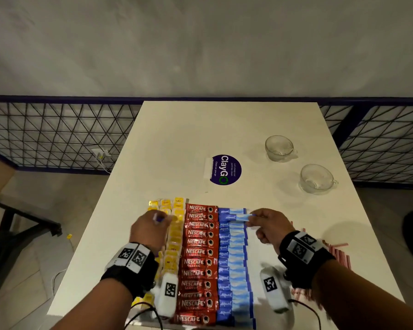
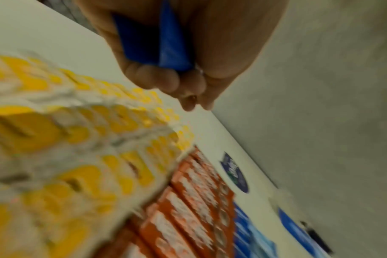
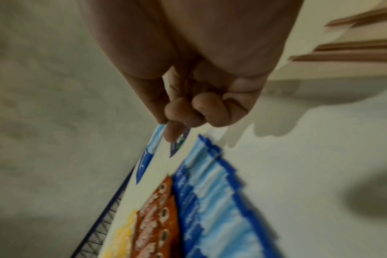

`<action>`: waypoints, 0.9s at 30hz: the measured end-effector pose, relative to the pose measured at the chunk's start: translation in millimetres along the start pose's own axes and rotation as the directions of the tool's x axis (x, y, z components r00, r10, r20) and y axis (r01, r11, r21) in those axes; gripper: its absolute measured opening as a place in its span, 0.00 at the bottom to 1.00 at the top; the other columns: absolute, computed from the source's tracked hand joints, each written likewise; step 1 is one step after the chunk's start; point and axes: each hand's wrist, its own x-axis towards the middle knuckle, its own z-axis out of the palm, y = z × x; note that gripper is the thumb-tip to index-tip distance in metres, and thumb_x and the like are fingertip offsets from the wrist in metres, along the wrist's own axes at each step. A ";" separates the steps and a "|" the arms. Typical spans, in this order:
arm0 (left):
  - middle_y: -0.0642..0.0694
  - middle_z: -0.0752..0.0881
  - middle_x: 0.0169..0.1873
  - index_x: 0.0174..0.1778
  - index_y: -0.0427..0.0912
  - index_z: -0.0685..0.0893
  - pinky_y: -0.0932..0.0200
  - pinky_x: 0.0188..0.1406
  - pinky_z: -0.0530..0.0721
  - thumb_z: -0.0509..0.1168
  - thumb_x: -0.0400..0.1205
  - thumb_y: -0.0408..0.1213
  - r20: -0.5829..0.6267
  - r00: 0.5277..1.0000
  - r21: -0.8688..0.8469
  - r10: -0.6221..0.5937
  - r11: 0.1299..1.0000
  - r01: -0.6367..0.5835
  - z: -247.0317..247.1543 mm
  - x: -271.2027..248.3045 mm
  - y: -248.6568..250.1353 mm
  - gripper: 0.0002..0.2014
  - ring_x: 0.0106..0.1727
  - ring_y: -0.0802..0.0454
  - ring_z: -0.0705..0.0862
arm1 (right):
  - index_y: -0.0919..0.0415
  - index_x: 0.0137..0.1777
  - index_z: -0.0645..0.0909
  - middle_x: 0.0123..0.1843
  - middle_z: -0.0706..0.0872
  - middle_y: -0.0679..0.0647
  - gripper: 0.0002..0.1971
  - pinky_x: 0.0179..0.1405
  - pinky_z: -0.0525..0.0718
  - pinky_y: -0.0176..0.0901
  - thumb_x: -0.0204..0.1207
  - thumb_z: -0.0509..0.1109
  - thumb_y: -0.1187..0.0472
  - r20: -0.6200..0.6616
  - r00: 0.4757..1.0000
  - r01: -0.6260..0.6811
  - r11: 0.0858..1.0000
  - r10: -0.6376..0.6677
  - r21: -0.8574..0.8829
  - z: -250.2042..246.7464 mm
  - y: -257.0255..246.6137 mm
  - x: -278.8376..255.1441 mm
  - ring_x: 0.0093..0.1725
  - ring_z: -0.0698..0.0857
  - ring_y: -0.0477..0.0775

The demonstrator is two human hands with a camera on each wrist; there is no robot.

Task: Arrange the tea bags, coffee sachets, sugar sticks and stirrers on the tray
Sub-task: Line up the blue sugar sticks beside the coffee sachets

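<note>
Three columns lie side by side near the table's front: yellow tea bags (image 1: 174, 236), red Nescafe coffee sachets (image 1: 198, 260) and blue sugar sticks (image 1: 234, 265). My right hand (image 1: 260, 221) pinches one blue sugar stick (image 1: 240, 217) by its end, over the top of the blue column; the same stick (image 3: 148, 157) shows in the right wrist view. My left hand (image 1: 153, 225) hovers over the tea bags with its fingers curled round blue sugar sticks (image 2: 152, 41). Red-striped stirrers (image 1: 339, 256) lie on the table right of my right wrist. The tray itself is hidden under the packets.
Two clear glass cups (image 1: 279, 147) (image 1: 316, 178) stand at the table's back right. A round purple sticker (image 1: 225, 169) sits mid-table. A wire fence (image 1: 57, 129) runs behind the white table (image 1: 177, 139). A yellow tag lies on the floor (image 1: 69, 236).
</note>
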 end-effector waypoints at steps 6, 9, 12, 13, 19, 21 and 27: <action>0.38 0.88 0.48 0.47 0.40 0.88 0.56 0.46 0.76 0.64 0.83 0.47 -0.068 0.970 0.231 -0.234 0.942 0.243 -15.8 21.1 -70.1 0.14 0.52 0.38 0.85 | 0.65 0.41 0.78 0.34 0.88 0.61 0.06 0.21 0.61 0.33 0.80 0.66 0.71 -0.012 0.994 -0.107 0.991 0.106 -0.078 -11.7 28.0 9.5 0.15 0.66 0.50; 0.37 0.89 0.46 0.45 0.38 0.88 0.58 0.42 0.76 0.61 0.84 0.48 -0.011 0.954 0.317 -0.300 0.903 0.288 -13.5 25.8 -88.9 0.17 0.47 0.38 0.85 | 0.65 0.41 0.78 0.39 0.88 0.65 0.06 0.22 0.61 0.34 0.80 0.66 0.71 -0.009 0.993 -0.114 0.987 0.114 -0.113 -10.3 32.3 13.5 0.15 0.66 0.49; 0.36 0.89 0.47 0.46 0.38 0.89 0.58 0.43 0.77 0.60 0.85 0.47 0.046 0.948 0.329 -0.315 0.901 0.284 -11.0 26.8 -94.1 0.18 0.48 0.38 0.86 | 0.65 0.40 0.78 0.41 0.88 0.66 0.07 0.22 0.60 0.34 0.80 0.66 0.71 -0.012 0.993 -0.117 0.984 0.117 -0.136 -7.7 35.3 17.0 0.14 0.65 0.48; 0.35 0.89 0.48 0.47 0.38 0.89 0.58 0.43 0.76 0.59 0.85 0.46 0.057 0.948 0.331 -0.313 0.902 0.278 -10.6 26.7 -93.4 0.18 0.50 0.38 0.86 | 0.65 0.40 0.79 0.41 0.87 0.65 0.06 0.21 0.60 0.33 0.79 0.66 0.71 -0.015 0.993 -0.118 0.982 0.117 -0.148 -6.7 36.3 17.8 0.13 0.65 0.48; 0.35 0.88 0.53 0.53 0.39 0.89 0.57 0.51 0.78 0.61 0.85 0.46 0.062 0.951 0.313 -0.303 0.911 0.270 -12.2 25.1 -89.9 0.16 0.55 0.38 0.85 | 0.61 0.43 0.86 0.24 0.80 0.53 0.02 0.19 0.63 0.35 0.76 0.73 0.64 -0.055 0.993 -0.112 0.954 0.101 -0.278 -5.5 42.3 27.0 0.15 0.65 0.47; 0.36 0.88 0.52 0.52 0.39 0.89 0.57 0.51 0.78 0.61 0.85 0.46 0.065 0.953 0.311 -0.297 0.913 0.264 -12.8 25.0 -90.4 0.16 0.54 0.38 0.85 | 0.56 0.41 0.87 0.17 0.75 0.43 0.03 0.20 0.66 0.37 0.75 0.75 0.59 -0.070 0.995 -0.093 0.930 0.072 -0.355 -4.9 43.0 28.8 0.20 0.69 0.47; 0.37 0.89 0.48 0.48 0.41 0.89 0.57 0.49 0.80 0.60 0.85 0.47 0.073 0.953 0.317 -0.296 0.912 0.259 -13.7 26.3 -93.6 0.16 0.50 0.39 0.86 | 0.56 0.37 0.85 0.25 0.80 0.48 0.04 0.24 0.65 0.39 0.71 0.76 0.61 -0.131 0.991 -0.077 0.916 0.026 -0.394 0.6 43.2 27.6 0.23 0.71 0.50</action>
